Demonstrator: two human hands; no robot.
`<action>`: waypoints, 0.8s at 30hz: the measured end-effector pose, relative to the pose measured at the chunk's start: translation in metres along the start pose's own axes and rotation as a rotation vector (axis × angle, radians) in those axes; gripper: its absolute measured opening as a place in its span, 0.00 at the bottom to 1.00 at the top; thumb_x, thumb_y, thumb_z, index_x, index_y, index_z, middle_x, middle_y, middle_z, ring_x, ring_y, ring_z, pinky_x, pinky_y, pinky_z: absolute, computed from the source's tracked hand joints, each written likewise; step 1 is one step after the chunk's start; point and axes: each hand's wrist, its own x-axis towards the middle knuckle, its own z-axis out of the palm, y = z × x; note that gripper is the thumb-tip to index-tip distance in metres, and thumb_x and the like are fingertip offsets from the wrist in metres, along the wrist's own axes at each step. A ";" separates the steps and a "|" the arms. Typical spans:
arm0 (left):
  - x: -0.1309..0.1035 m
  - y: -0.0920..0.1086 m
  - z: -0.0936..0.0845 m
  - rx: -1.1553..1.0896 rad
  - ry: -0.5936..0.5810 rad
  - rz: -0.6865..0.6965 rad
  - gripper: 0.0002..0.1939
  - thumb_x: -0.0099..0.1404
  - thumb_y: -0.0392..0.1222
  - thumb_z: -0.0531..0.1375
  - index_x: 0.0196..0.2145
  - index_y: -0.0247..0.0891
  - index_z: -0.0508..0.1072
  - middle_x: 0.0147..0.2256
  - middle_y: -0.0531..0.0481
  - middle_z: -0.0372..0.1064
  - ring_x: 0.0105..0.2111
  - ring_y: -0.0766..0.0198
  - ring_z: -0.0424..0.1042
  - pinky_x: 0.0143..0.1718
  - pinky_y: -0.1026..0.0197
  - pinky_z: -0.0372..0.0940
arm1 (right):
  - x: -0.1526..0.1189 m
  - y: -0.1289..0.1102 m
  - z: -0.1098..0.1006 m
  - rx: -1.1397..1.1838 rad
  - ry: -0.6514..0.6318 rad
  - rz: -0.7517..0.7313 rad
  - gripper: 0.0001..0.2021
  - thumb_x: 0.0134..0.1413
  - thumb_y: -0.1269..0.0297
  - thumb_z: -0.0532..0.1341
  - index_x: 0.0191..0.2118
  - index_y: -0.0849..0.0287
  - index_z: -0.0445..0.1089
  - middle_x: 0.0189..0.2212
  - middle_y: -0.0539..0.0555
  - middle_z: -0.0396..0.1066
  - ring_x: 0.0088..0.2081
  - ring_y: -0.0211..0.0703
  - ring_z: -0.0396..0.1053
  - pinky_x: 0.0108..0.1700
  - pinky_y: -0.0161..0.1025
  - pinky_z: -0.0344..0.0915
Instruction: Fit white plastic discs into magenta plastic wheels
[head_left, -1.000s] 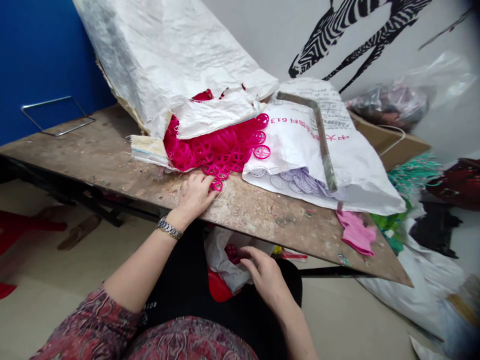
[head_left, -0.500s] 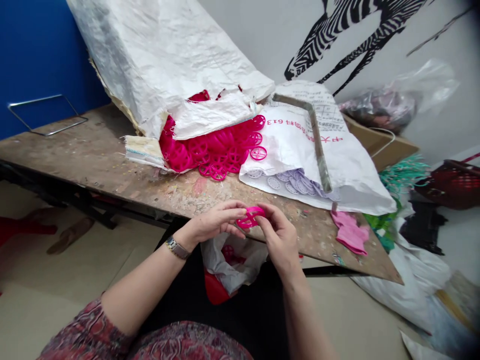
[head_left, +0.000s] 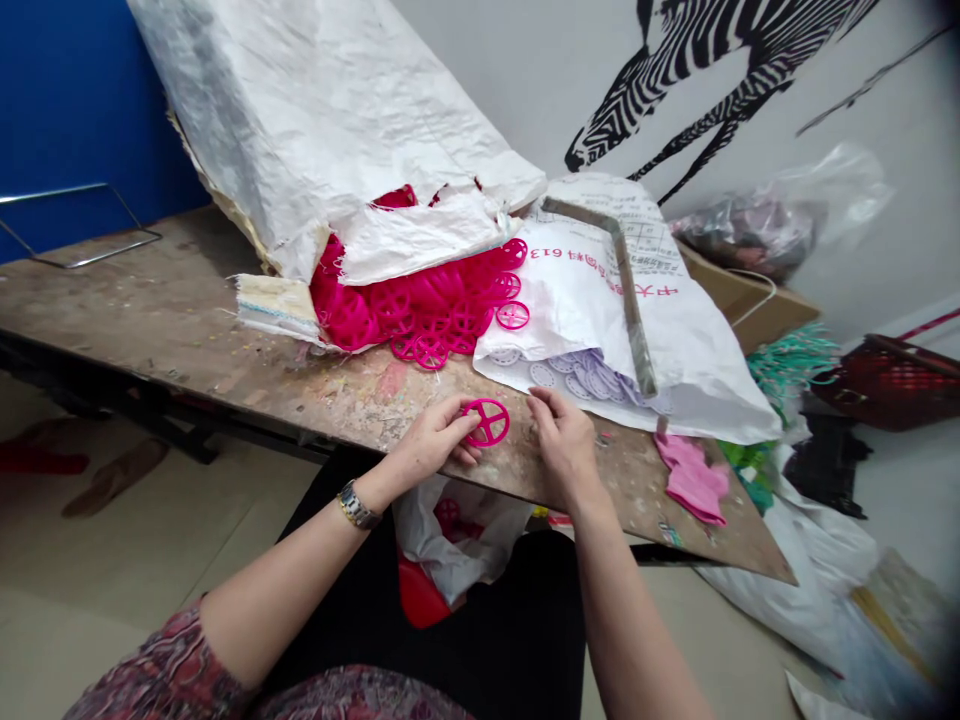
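Observation:
My left hand point(head_left: 441, 440) pinches a bright pink plastic spoked wheel point(head_left: 487, 423) at its left rim, thumb over fingers, just above the table's front edge. Its round rim and crossed spokes face me. Apart from it, my right hand point(head_left: 564, 440) hovers over the table with thumb and forefinger stretched forward, and nothing shows between them. Just beyond that hand, flat lavender scalloped discs point(head_left: 592, 375) lie on a white printed sack point(head_left: 697, 370). A heap of the same pink wheels point(head_left: 427, 300) spills from a large white woven sack point(head_left: 337, 120).
A bent metal bar point(head_left: 628, 285) rests on the printed sack. To the right on the wooden table point(head_left: 187, 340) lies a pink cloth piece point(head_left: 694, 480). Below the front edge, a white-lined red container point(head_left: 424, 595) holds more pink wheels. A wire frame point(head_left: 82, 225) stands far left.
My right hand has let go of the pink wheel and moved right and slightly forward. The wheel, now only in my left hand, has turned its face toward me. The view has shifted slightly.

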 end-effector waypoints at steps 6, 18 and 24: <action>0.002 0.002 0.000 -0.122 0.027 -0.038 0.21 0.63 0.51 0.61 0.48 0.34 0.67 0.30 0.50 0.72 0.24 0.67 0.75 0.25 0.67 0.72 | 0.053 0.023 -0.004 -0.673 -0.020 -0.054 0.19 0.61 0.56 0.57 0.51 0.63 0.73 0.46 0.66 0.74 0.46 0.55 0.71 0.46 0.46 0.64; 0.006 0.002 -0.007 -0.292 0.040 -0.085 0.20 0.62 0.47 0.63 0.47 0.34 0.65 0.30 0.50 0.72 0.25 0.67 0.75 0.27 0.65 0.74 | 0.056 0.023 -0.012 -0.767 0.026 0.021 0.16 0.62 0.63 0.52 0.43 0.61 0.76 0.37 0.65 0.76 0.39 0.54 0.72 0.37 0.44 0.61; 0.004 0.006 -0.004 -0.239 0.057 -0.081 0.17 0.64 0.44 0.61 0.48 0.33 0.66 0.31 0.50 0.72 0.25 0.69 0.75 0.27 0.66 0.73 | 0.008 0.007 -0.031 -0.015 0.089 0.088 0.14 0.54 0.54 0.58 0.36 0.59 0.75 0.25 0.52 0.73 0.30 0.46 0.71 0.35 0.41 0.63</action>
